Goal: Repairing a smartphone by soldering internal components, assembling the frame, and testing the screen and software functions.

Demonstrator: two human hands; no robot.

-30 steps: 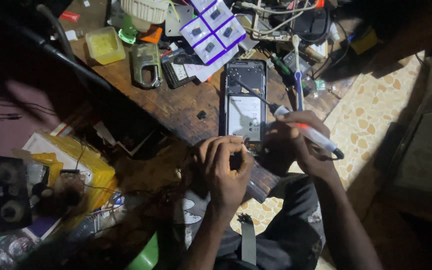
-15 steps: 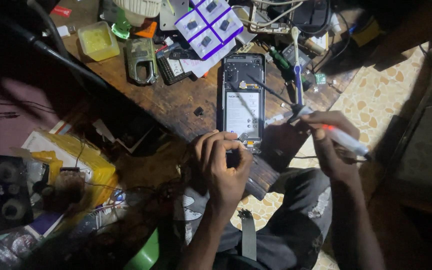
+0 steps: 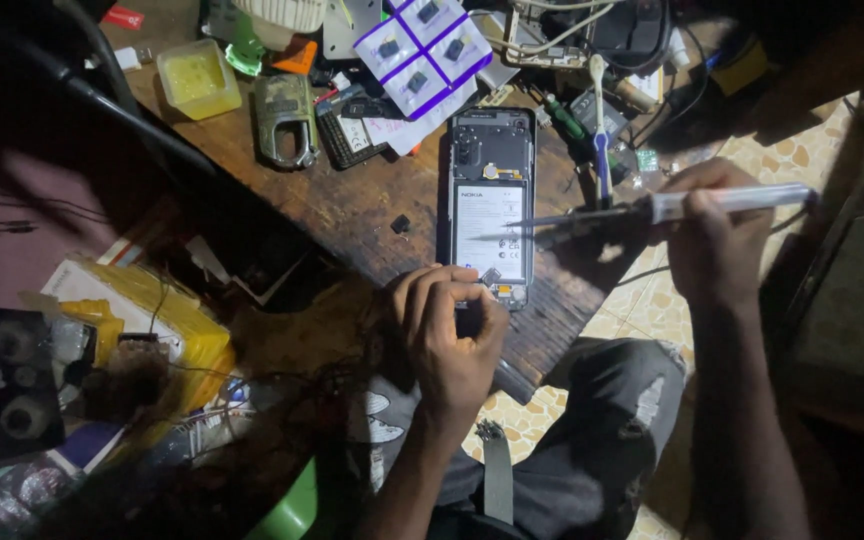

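Left hand (image 3: 449, 335) at opened phone's (image 3: 491, 200) near edge; right hand (image 3: 712, 235) seemingly holds soldering iron (image 3: 652, 208).

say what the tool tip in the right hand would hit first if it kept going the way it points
The right hand holds a soldering iron pointing left. Straight on, its tip would probably meet the opened phone, near its battery label; height above it is unclear.

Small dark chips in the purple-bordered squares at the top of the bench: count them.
4 show: top left chip, top right chip, lower left chip and lower right chip. The purple-bordered sheet runs off the frame's top edge, so more may be hidden.
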